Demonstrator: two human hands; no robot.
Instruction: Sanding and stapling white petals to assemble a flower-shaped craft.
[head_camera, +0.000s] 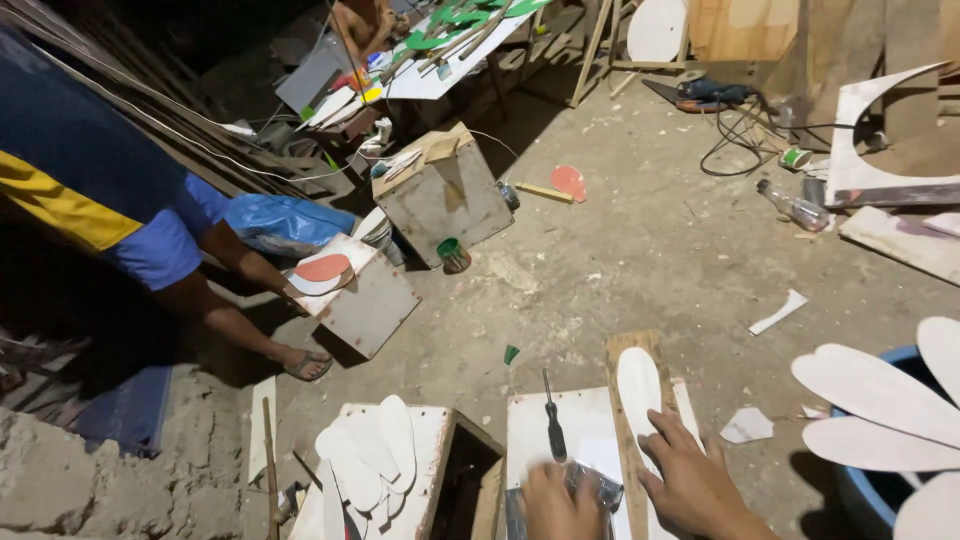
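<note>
Pressing flat on the white petal-shaped cutout (638, 392), right hand (690, 480) spread open, fingers splayed, pinning it along a bare wooden strip (625, 350) on the white board (570, 420) at bottom centre. Left hand (552, 505) clenched around something crinkly and shiny, maybe a sheet of sandpaper or plastic; hard to tell which. Screwdriver (552, 420) with a dark handle lying loose just beside that hand, untouched.

Risks, judging from here: thin cutout, likely to slide or snap at its narrow end under uneven pressure; loose screwdriver likely to roll off the board if knocked.

More smooth, pale, rounded petals stacked on the box to the left (365, 455), larger ones fanned over a blue tub (865, 490) at right. Rough, dusty concrete floor (640, 250) littered with scraps. Further off, another person's legs (240, 300) in sandals beside a grey board with an orange half-round shape (325, 268), a small green paint can (453, 255), a clear plastic bottle (795, 208).
</note>
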